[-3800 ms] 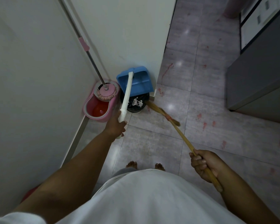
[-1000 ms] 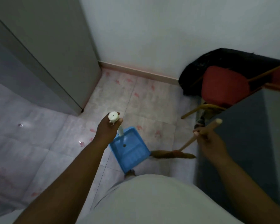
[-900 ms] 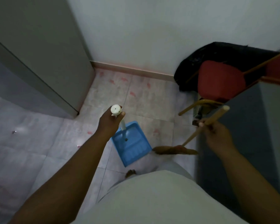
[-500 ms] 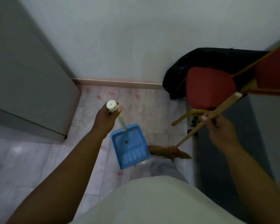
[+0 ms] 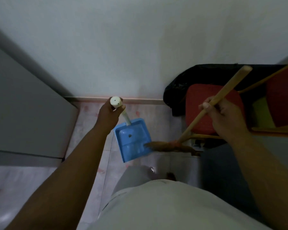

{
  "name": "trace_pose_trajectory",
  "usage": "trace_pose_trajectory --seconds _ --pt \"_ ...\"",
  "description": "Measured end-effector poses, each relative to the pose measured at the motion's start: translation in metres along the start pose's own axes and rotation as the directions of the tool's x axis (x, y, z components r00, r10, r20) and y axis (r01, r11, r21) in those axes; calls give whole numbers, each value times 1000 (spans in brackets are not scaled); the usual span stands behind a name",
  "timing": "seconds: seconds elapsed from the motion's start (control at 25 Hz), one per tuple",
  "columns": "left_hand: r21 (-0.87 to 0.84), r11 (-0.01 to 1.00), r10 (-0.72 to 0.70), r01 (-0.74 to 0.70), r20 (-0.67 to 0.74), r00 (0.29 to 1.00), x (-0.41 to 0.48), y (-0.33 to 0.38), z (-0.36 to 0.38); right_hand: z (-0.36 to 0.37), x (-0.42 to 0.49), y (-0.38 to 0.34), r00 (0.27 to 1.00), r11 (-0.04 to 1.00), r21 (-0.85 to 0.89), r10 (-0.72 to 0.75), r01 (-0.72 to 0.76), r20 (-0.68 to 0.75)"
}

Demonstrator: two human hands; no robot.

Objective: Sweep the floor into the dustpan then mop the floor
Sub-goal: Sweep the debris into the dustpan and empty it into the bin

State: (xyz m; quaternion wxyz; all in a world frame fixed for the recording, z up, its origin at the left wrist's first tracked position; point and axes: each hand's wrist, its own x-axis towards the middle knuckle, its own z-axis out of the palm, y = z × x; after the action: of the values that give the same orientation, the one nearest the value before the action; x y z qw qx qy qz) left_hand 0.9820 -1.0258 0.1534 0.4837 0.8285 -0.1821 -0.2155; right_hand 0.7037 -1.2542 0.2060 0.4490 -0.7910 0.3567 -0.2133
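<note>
My left hand (image 5: 108, 116) grips the top of the white handle of a blue dustpan (image 5: 132, 140), whose pan sits low over the tiled floor (image 5: 88, 130) by the wall. My right hand (image 5: 224, 116) holds the wooden stick of a broom (image 5: 213, 105). The brown bristle head (image 5: 171, 146) lies at the right edge of the pan's mouth. No mop is in view.
A grey cabinet (image 5: 23, 113) stands on the left. On the right are a red-seated chair (image 5: 211, 110) with yellow metal legs, a black bag (image 5: 181, 87) behind it, and a dark grey unit (image 5: 223, 171). A white wall with a skirting board (image 5: 140, 100) closes the corner.
I have stepped closer to the wall corner with the dustpan and broom. The broom head has swung left against the dustpan's mouth, and my right hand has risen.
</note>
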Motion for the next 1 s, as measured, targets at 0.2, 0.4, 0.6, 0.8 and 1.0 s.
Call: trace_pose_trajectory --seconds 0.2,0.4,0.6,0.8,1.0 --pt "7 998 69 -69 50 996 76 24 32 -13 52 -15 999 999 8 -41 41 -1" --pt "27 998 53 -58 154 987 174 28 83 -19 118 -19 998 999 26 -25 27 -60" --pt "133 990 0 -39 281 960 273 17 133 26 201 1 988 988 -31 149 -151 -46" --pt "195 981 -60 -10 350 935 344 -8 189 81 281 46 967 967 4 253 -253 -33" --pt "228 974 -80 -13 394 916 395 -24 246 115 351 95 960 960 -31 279 -279 -2"
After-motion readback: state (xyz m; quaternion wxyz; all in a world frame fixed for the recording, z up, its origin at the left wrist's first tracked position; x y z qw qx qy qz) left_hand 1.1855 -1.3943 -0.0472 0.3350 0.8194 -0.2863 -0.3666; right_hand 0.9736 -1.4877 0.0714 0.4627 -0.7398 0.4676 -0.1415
